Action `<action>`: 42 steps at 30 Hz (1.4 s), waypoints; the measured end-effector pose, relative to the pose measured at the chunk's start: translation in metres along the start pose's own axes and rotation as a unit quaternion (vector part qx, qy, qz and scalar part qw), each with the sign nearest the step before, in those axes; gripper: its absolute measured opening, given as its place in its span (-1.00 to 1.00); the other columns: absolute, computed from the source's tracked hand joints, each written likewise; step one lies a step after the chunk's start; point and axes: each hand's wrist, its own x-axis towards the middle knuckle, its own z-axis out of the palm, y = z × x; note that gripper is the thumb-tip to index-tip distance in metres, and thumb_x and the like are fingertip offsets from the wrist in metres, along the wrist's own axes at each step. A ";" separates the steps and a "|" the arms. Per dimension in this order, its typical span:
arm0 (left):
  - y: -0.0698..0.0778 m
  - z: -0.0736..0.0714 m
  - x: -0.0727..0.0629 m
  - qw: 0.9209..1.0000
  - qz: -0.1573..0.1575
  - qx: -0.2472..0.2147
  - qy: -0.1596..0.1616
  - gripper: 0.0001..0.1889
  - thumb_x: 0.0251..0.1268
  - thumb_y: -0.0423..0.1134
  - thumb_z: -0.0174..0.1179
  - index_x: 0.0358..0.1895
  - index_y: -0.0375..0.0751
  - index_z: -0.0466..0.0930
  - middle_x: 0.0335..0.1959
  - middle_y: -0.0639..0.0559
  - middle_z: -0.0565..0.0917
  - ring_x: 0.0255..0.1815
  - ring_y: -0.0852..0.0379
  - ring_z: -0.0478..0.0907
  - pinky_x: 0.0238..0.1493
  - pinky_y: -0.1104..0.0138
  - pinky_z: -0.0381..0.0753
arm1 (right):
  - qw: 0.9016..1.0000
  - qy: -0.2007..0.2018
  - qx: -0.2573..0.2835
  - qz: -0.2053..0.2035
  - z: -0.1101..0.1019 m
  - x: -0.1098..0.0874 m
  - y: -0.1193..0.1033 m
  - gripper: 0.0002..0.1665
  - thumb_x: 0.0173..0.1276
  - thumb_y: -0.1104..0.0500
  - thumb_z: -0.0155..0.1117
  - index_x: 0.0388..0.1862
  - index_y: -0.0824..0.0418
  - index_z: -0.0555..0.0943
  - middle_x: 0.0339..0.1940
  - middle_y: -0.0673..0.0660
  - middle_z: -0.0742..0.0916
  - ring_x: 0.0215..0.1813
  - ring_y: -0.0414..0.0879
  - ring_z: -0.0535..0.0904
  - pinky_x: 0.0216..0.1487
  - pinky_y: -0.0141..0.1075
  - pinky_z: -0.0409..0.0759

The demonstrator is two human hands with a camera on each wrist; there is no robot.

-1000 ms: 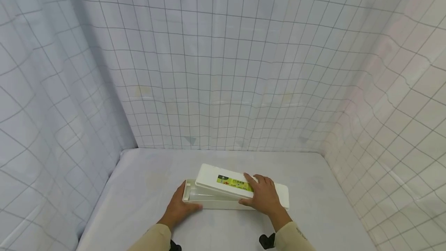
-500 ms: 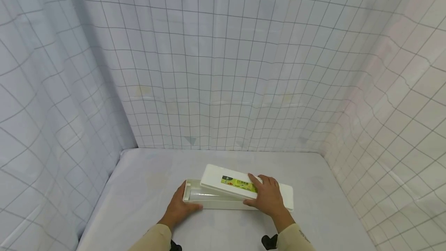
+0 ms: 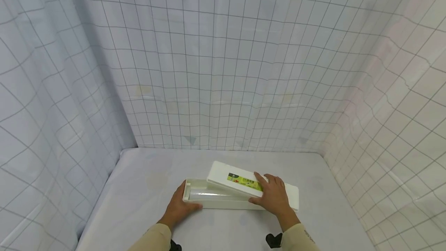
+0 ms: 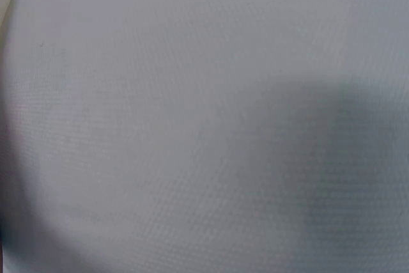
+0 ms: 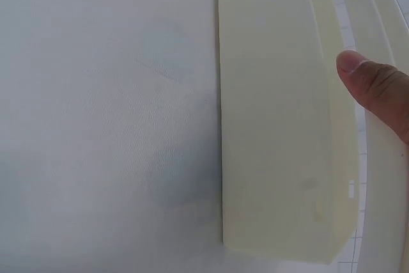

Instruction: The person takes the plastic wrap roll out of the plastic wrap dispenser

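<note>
A long white plastic box (image 3: 226,204) lies crosswise on the table, with what looks like a shiny roll of clear film (image 3: 209,194) inside. My left hand (image 3: 177,206) holds its left end, thumb along the front and fingers behind. My right hand (image 3: 275,196) grips the white lid (image 3: 219,171), which bears a yellow-green label (image 3: 244,181). The lid sits askew over the box's right part, its left end raised toward the back. In the right wrist view my thumb (image 5: 374,87) presses the lid's edge (image 5: 383,183) above the box wall (image 5: 275,126).
White cloth (image 3: 146,181) covers the table. Grid-patterned white curtains (image 3: 216,69) enclose it at the back and both sides. The left wrist view shows mostly blurred tablecloth (image 4: 192,94).
My right hand has slid the lid to the right and tilted it more, uncovering more of the box's left part. The left hand and the box have stayed in place.
</note>
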 end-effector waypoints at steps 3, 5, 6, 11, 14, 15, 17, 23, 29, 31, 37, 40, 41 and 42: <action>0.000 0.000 0.000 1.000 -0.003 0.003 0.000 0.32 -0.29 0.07 0.70 0.62 -0.12 0.08 0.45 -0.22 0.44 0.48 -0.27 0.35 0.54 -0.24 0.22 | 1.000 -0.002 0.001 0.006 -0.001 -0.001 0.002 0.20 -0.10 -0.42 0.61 0.53 -0.09 0.41 0.31 0.29 0.59 0.33 0.29 0.47 0.44 0.20 0.37; -0.001 0.001 0.000 1.000 -0.002 0.001 0.001 0.31 -0.30 0.06 0.71 0.62 -0.12 0.08 0.45 -0.22 0.43 0.48 -0.27 0.34 0.54 -0.24 0.22 | 1.000 -0.003 0.001 0.010 0.000 -0.001 0.004 0.20 -0.10 -0.43 0.60 0.53 -0.09 0.41 0.31 0.29 0.58 0.33 0.28 0.47 0.44 0.20 0.37; -0.001 0.001 0.000 1.000 -0.002 0.000 0.001 0.31 -0.30 0.06 0.71 0.62 -0.11 0.09 0.45 -0.22 0.44 0.48 -0.27 0.34 0.54 -0.23 0.21 | 1.000 -0.004 0.001 0.012 0.000 -0.002 0.005 0.20 -0.09 -0.43 0.60 0.53 -0.09 0.40 0.31 0.29 0.58 0.34 0.28 0.47 0.44 0.20 0.37; -0.002 0.001 0.000 1.000 -0.003 0.000 0.000 0.32 -0.30 0.07 0.71 0.62 -0.12 0.08 0.46 -0.23 0.43 0.49 -0.28 0.33 0.55 -0.24 0.21 | 1.000 -0.002 -0.002 0.019 0.000 -0.002 0.010 0.20 -0.09 -0.43 0.60 0.53 -0.09 0.40 0.31 0.30 0.58 0.33 0.29 0.48 0.45 0.20 0.37; -0.001 0.000 0.000 1.000 -0.005 0.001 -0.001 0.33 -0.29 0.07 0.70 0.63 -0.14 0.06 0.46 -0.25 0.41 0.49 -0.30 0.32 0.55 -0.24 0.20 | 1.000 -0.001 -0.006 0.023 0.000 -0.002 0.014 0.20 -0.09 -0.44 0.60 0.53 -0.09 0.40 0.31 0.30 0.58 0.32 0.29 0.48 0.44 0.19 0.37; -0.001 0.000 0.000 1.000 -0.004 0.002 -0.001 0.34 -0.29 0.07 0.70 0.63 -0.16 0.05 0.46 -0.26 0.41 0.49 -0.30 0.33 0.55 -0.24 0.20 | 1.000 -0.001 -0.004 0.025 0.000 -0.003 0.014 0.20 -0.09 -0.43 0.60 0.54 -0.09 0.40 0.31 0.31 0.58 0.32 0.29 0.48 0.44 0.20 0.37; 0.000 -0.001 0.000 1.000 -0.004 0.003 -0.001 0.33 -0.28 0.06 0.70 0.63 -0.17 0.04 0.47 -0.27 0.40 0.49 -0.31 0.32 0.55 -0.24 0.20 | 1.000 -0.003 -0.002 0.030 -0.001 -0.003 0.016 0.20 -0.08 -0.43 0.59 0.54 -0.09 0.40 0.32 0.31 0.57 0.32 0.30 0.48 0.45 0.20 0.36; 0.002 -0.002 -0.001 1.000 -0.006 0.010 -0.004 0.32 -0.23 0.08 0.68 0.63 -0.17 0.03 0.47 -0.26 0.40 0.48 -0.29 0.33 0.54 -0.24 0.21 | 0.999 -0.005 0.005 0.043 -0.005 -0.006 0.022 0.18 -0.06 -0.40 0.60 0.54 -0.06 0.40 0.32 0.33 0.57 0.32 0.32 0.48 0.44 0.22 0.35; 0.003 -0.002 -0.001 1.000 -0.007 0.005 -0.007 0.33 -0.24 0.08 0.69 0.64 -0.15 0.03 0.47 -0.24 0.41 0.48 -0.28 0.33 0.55 -0.25 0.20 | 0.999 0.008 0.004 0.050 -0.006 -0.008 0.030 0.19 -0.07 -0.41 0.60 0.53 -0.04 0.41 0.31 0.33 0.58 0.31 0.33 0.49 0.42 0.23 0.37; 0.003 -0.002 -0.001 1.000 -0.005 0.005 -0.005 0.32 -0.24 0.06 0.69 0.64 -0.16 0.03 0.47 -0.24 0.41 0.48 -0.28 0.33 0.55 -0.24 0.20 | 0.999 0.011 0.005 0.050 -0.006 -0.009 0.032 0.19 -0.08 -0.41 0.60 0.53 -0.04 0.41 0.31 0.33 0.58 0.30 0.33 0.49 0.41 0.24 0.38; 0.001 -0.001 0.000 1.000 -0.003 0.003 -0.004 0.32 -0.24 0.05 0.69 0.63 -0.18 0.03 0.48 -0.25 0.40 0.48 -0.28 0.33 0.54 -0.25 0.21 | 0.998 0.006 0.004 0.055 -0.008 -0.009 0.037 0.20 -0.06 -0.41 0.60 0.54 -0.03 0.40 0.32 0.34 0.57 0.30 0.34 0.49 0.41 0.26 0.37; 0.002 -0.001 0.000 1.000 -0.005 -0.003 -0.006 0.32 -0.24 0.04 0.69 0.64 -0.16 0.03 0.48 -0.24 0.39 0.49 -0.28 0.32 0.55 -0.24 0.19 | 0.998 0.002 0.007 0.060 -0.012 -0.010 0.038 0.19 -0.05 -0.39 0.60 0.54 -0.02 0.40 0.32 0.34 0.57 0.31 0.35 0.48 0.41 0.27 0.36; 0.002 0.000 0.000 1.000 -0.005 -0.003 -0.006 0.32 -0.24 0.04 0.69 0.64 -0.16 0.03 0.48 -0.24 0.39 0.49 -0.27 0.32 0.56 -0.24 0.19 | 0.998 0.001 0.008 0.062 -0.013 -0.010 0.038 0.19 -0.05 -0.38 0.60 0.54 -0.02 0.40 0.33 0.35 0.57 0.31 0.36 0.48 0.41 0.27 0.36; 0.002 0.000 0.000 1.000 -0.004 -0.004 -0.006 0.32 -0.24 0.04 0.69 0.63 -0.16 0.03 0.48 -0.24 0.39 0.49 -0.27 0.32 0.56 -0.24 0.19 | 0.998 0.000 0.009 0.063 -0.014 -0.011 0.038 0.18 -0.04 -0.38 0.60 0.54 -0.01 0.40 0.33 0.35 0.56 0.31 0.36 0.47 0.42 0.27 0.35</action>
